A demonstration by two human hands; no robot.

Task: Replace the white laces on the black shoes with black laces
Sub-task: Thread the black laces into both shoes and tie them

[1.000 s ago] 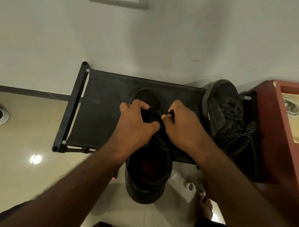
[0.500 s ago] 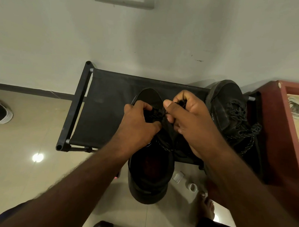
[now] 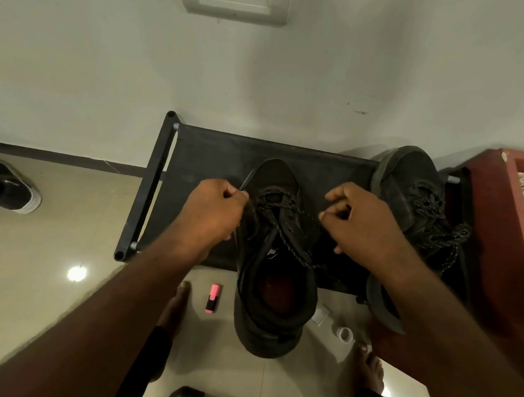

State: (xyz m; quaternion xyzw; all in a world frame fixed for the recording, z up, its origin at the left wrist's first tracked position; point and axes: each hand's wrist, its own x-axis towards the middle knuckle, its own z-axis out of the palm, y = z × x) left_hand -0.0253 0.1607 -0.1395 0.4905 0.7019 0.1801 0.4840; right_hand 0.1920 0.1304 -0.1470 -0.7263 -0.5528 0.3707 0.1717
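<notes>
Shoe [image 3: 274, 259] lengthwise, toe toward wall [image 3: 110, 71]

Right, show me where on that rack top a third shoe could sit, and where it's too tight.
Free: the fabric of the rack top between its left rail and the left hand, back to the wall. Crowded: from the middle shoe rightward; both hands grip its black lace, the right hand filling the gap to the right shoe.

free: I can pass over the bare rack [image 3: 208, 160] left of the middle shoe [image 3: 276, 292] | blocked: second shoe [image 3: 411, 187] just right of it, wall [image 3: 260, 78] behind
</notes>
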